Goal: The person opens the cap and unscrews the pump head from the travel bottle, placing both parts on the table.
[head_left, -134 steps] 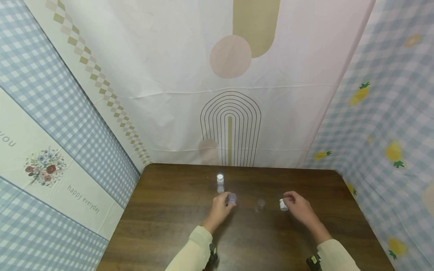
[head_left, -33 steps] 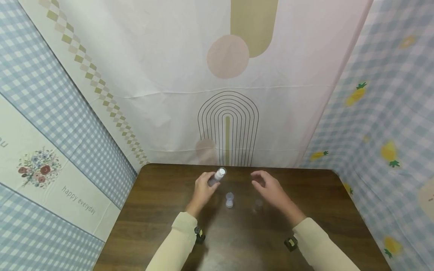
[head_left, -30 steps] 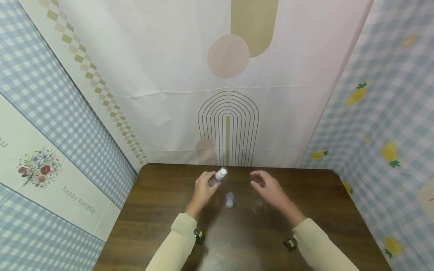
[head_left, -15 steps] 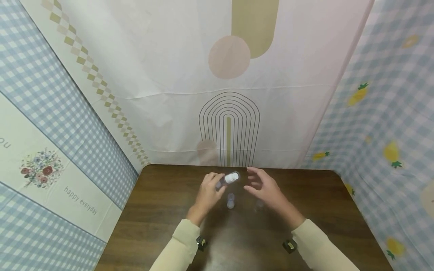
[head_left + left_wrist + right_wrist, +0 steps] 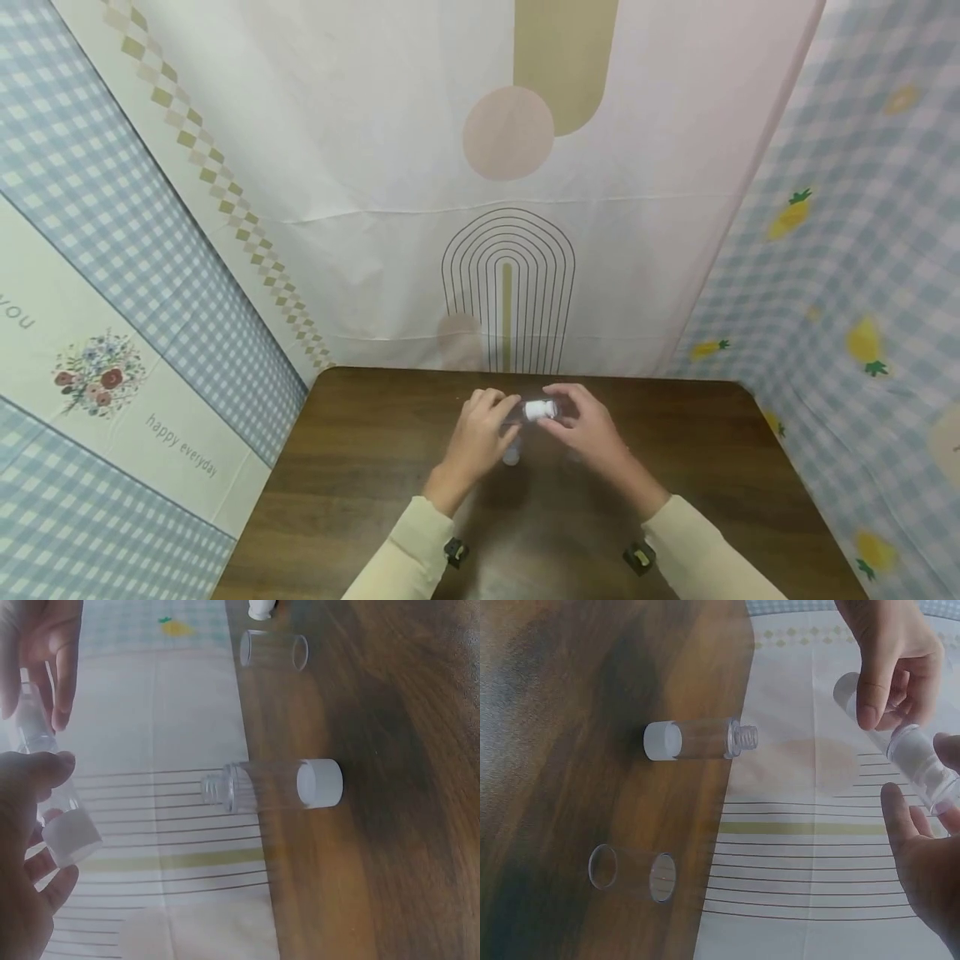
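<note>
My left hand [image 5: 477,437] grips a clear pump bottle [image 5: 540,409] by its body, raised above the table and lying nearly level. Its white base [image 5: 71,836] shows below the left fingers in the left wrist view, and its clear-capped white pump end [image 5: 922,766] points at my right hand [image 5: 592,429]. The right thumb and fingers stand around that end, with a gap beside the index finger in the right wrist view. A second clear bottle [image 5: 701,740] with a bare threaded neck and white base stands upright on the table.
A loose clear cap [image 5: 632,873] stands on the brown wooden table [image 5: 360,500], right of the standing bottle. A small white part [image 5: 261,607] sits farther right. Behind the table hangs a patterned white cloth [image 5: 390,275].
Earlier the left hand let go of the standing bottle and took up the capped one. Since then it has tipped that bottle rightward, and the right hand, having left the white part, has come to its end.
</note>
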Motion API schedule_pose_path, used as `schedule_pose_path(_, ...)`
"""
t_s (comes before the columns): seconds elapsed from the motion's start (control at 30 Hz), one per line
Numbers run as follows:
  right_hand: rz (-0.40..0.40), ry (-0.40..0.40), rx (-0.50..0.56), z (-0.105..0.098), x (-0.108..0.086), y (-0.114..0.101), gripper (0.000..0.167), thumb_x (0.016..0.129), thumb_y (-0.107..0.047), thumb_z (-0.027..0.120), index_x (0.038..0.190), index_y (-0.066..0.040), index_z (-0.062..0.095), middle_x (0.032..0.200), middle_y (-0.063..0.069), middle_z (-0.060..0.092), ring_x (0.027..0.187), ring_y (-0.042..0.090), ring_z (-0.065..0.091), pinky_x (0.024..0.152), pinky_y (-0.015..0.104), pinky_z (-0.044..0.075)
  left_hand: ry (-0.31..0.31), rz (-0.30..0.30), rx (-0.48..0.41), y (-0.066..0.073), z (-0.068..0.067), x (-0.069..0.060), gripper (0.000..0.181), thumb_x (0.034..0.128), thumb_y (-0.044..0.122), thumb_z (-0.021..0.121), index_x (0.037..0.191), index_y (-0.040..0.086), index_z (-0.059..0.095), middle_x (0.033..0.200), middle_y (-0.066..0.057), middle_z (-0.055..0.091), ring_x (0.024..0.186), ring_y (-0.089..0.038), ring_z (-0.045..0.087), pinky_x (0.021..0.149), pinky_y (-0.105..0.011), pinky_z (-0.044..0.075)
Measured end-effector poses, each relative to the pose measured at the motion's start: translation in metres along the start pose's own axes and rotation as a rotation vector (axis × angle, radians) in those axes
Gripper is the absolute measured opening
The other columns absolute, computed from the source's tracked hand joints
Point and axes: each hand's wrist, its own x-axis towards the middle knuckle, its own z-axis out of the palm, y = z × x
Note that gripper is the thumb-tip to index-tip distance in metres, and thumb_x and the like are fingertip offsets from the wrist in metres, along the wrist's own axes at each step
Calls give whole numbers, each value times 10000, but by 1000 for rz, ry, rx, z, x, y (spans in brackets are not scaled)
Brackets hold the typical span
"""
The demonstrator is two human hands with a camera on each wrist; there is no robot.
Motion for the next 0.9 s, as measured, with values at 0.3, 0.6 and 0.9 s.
schedule_pose_path(0.3,-18,36,-29,-7,-12,8,364,866,-90,828,1191,-55,666,1227,130,669,1171,327,658,920,326,590,-30,39,76,11,0,-1,442,754,248,925,1142,147,739,1019,-20,663,918,-197,592,700,-298,469)
schedule_pose_path(0.6,2,47,-2,-11,-17,13,329,869,-118,832,1154,-66,673,1191,137,697,1156,329,675,920,337,591,-17,50,72,18,0,0,425,750,230,927,1119,137,739,995,-19,657,887,-196,584,672,-287,444)
schedule_pose_path(0.9,44,47,15,-14,-21,12,317,862,-134,841,1128,-82,677,1169,137,702,1123,314,682,921,338,593,-25,68,69,19,1,0,416,749,230,929,1108,129,745,979,-16,657,867,-182,579,669,-275,451)
